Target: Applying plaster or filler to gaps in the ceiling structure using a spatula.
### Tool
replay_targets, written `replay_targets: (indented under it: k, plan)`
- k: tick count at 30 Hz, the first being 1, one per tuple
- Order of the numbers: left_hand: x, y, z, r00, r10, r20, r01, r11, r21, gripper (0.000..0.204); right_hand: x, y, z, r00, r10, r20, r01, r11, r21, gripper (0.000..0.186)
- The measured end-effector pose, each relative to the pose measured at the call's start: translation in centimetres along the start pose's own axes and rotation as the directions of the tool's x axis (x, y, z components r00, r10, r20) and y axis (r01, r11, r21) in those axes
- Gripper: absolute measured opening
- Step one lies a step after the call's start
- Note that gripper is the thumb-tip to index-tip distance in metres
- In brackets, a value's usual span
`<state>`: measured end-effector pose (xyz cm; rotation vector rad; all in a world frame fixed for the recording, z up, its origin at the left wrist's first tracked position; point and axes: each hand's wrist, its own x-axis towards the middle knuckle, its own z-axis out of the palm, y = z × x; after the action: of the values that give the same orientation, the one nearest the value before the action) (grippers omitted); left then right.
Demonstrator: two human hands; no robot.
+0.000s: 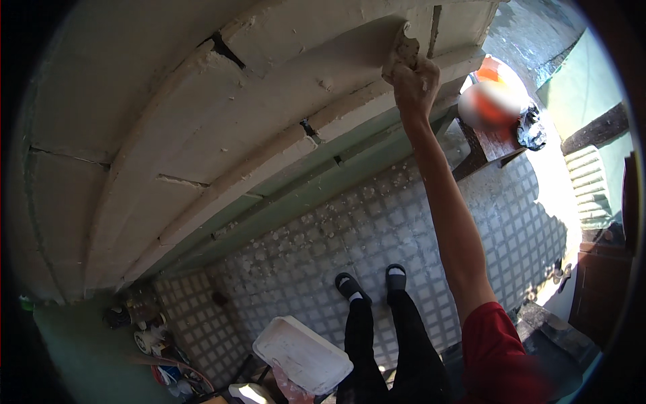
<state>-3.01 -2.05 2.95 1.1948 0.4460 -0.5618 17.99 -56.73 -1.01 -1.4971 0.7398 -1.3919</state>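
My right arm, in a red sleeve, reaches up to a pale panelled wall [269, 87]. My right hand [416, 84] is closed around a putty knife [405, 48] crusted with off-white filler. The tool is against the wall's upper part, and its far edge is hard to make out. To its left runs a smooth, darker band on the surface. Dark gaps and rough seams break the wall, among them a hole [227, 50] at the upper left. My left hand is outside the picture.
A white plastic tub [303, 353] stands beside my legs. At the right, a small wooden table [498, 143] bears a blurred orange-and-white round thing [490, 104] and a crumpled dark bag [531, 128]. Clutter [168, 363] lies at the lower left. White specks dot the tiled floor [309, 256].
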Motion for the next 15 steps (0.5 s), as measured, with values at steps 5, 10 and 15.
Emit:
replay_targets:
  k: [5, 10, 15]
  plan:
    - [0.2, 0.1, 1.7, 0.997, -0.043, 0.071, 0.044, 0.999, -0.003, 0.065, -4.1, -4.0, 1.0, 0.888, -0.363, 0.282, 0.444, 0.835, -0.324, 0.037]
    - [0.2, 0.4, 1.8, 0.995, -0.046, 0.094, 0.046, 0.999, 0.002, 0.065, -5.1, -2.6, -0.8, 0.839, -0.502, 0.209, 0.534, 0.835, -0.137, 0.039]
    - [0.4, -0.2, 1.1, 0.995, -0.051, 0.089, 0.051, 0.999, -0.008, 0.066, 0.2, 3.5, -2.5, 0.729, -0.569, -0.381, 0.406, 0.807, -0.428, 0.037]
